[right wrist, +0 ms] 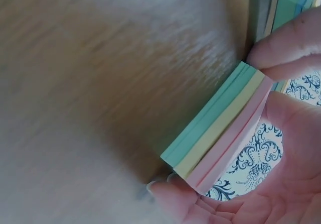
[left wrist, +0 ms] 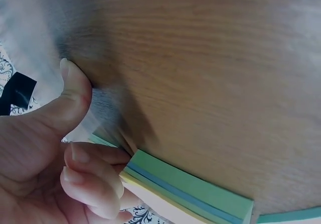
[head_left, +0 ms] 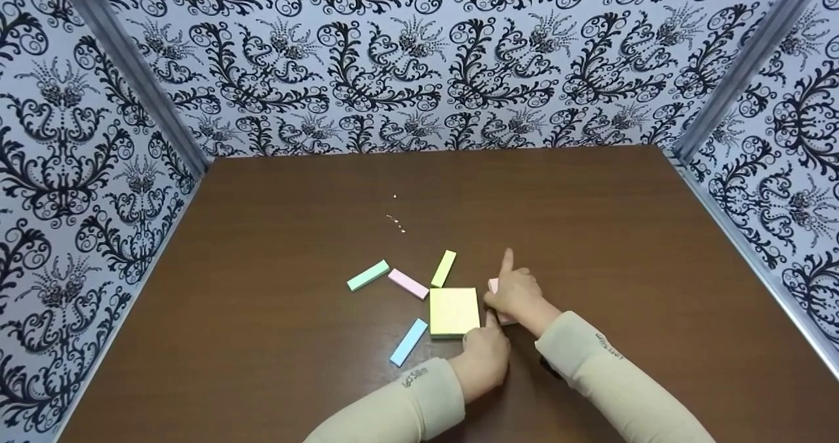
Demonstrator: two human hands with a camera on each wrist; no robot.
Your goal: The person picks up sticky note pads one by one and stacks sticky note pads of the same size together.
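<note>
A square yellow-topped sticky note pad (head_left: 454, 312) lies on the table, with green, blue and yellow layers along its side (left wrist: 185, 186). My left hand (head_left: 486, 358) is at its near right corner; the index finger points forward and some other fingers curl against the corner, with the thumb apart from the pad in the left wrist view. To the right, my right hand (head_left: 521, 295) holds a smaller pink-topped sticky note pad (right wrist: 218, 128) between thumb and fingers, its index finger pointing forward. Much of that pad is hidden from the head view.
Narrow sticky note strips lie around the square pad: green (head_left: 368, 275), pink (head_left: 408, 284), yellow (head_left: 444, 269) and blue (head_left: 409, 343). Small white specks (head_left: 396, 222) dot the brown table (head_left: 275, 233) farther back. Patterned walls (head_left: 419, 63) stand behind and at both sides.
</note>
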